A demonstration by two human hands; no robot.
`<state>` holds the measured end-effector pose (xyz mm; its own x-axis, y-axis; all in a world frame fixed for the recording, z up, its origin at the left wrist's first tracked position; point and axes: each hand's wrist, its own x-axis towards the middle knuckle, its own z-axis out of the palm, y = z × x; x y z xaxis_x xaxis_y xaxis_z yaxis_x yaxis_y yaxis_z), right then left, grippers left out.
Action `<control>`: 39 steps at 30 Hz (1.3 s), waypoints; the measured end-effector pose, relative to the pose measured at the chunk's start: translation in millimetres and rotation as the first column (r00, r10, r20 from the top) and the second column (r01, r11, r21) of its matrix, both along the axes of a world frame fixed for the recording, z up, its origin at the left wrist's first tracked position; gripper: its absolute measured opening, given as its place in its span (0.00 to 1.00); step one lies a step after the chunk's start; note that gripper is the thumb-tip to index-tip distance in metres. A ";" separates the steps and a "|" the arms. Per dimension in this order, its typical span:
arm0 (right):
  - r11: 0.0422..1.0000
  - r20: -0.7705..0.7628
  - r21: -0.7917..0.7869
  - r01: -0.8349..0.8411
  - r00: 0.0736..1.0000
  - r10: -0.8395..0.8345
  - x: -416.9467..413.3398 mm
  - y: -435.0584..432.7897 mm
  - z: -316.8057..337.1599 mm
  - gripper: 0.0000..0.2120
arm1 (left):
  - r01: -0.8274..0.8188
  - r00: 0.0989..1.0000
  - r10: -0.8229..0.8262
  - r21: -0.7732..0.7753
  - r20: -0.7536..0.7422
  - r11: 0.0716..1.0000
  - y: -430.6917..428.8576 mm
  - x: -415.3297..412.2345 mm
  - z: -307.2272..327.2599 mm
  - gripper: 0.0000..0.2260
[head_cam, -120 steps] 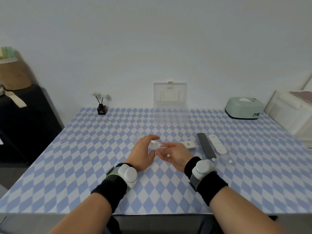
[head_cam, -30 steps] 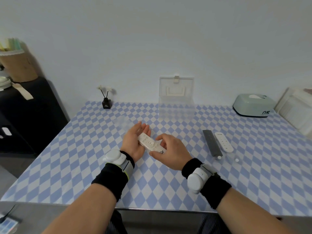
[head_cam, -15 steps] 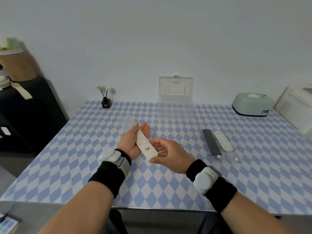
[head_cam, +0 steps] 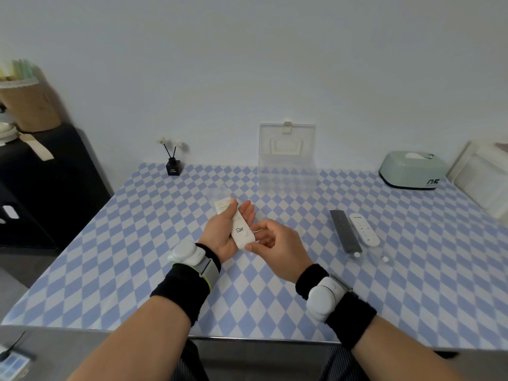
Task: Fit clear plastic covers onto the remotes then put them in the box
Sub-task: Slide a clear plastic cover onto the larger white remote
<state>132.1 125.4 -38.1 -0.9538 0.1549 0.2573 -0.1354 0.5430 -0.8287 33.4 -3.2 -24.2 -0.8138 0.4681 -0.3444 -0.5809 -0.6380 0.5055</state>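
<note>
Head view, remote [head_cam: 238, 228] mid hidden, cover indistinct

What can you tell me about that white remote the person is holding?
The white remote is a slim, rounded bar of smooth plastic with pale buttons and a dark logo near its lower end. It lies face up in the left hand, pointing away, raised above the table. The right hand's fingertips pinch its near end.
</note>
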 end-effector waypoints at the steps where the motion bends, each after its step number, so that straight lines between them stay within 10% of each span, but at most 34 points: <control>1: 1.000 -0.012 0.013 0.020 1.000 -0.020 0.0 -1.0 -0.4 0.16 | -0.001 1.000 0.001 0.008 0.004 1.000 1.4 1.1 -0.4 0.08; 20: 0.947 0.081 -0.266 0.178 0.983 -0.162 -4.6 -2.6 -8.1 0.14 | 0.158 0.969 -0.167 -0.062 -0.183 0.985 12.7 22.9 1.0 0.22; 32: 0.813 0.183 -0.455 -0.364 0.855 0.485 16.0 22.5 14.5 0.21 | 0.176 0.947 -0.196 -0.100 -0.254 0.979 -5.9 17.2 7.2 0.25; 39: 0.819 0.138 -0.510 -0.261 0.916 0.377 13.9 13.1 11.1 0.06 | 0.248 0.921 -0.279 -0.143 -0.271 0.958 -3.6 18.7 8.4 0.28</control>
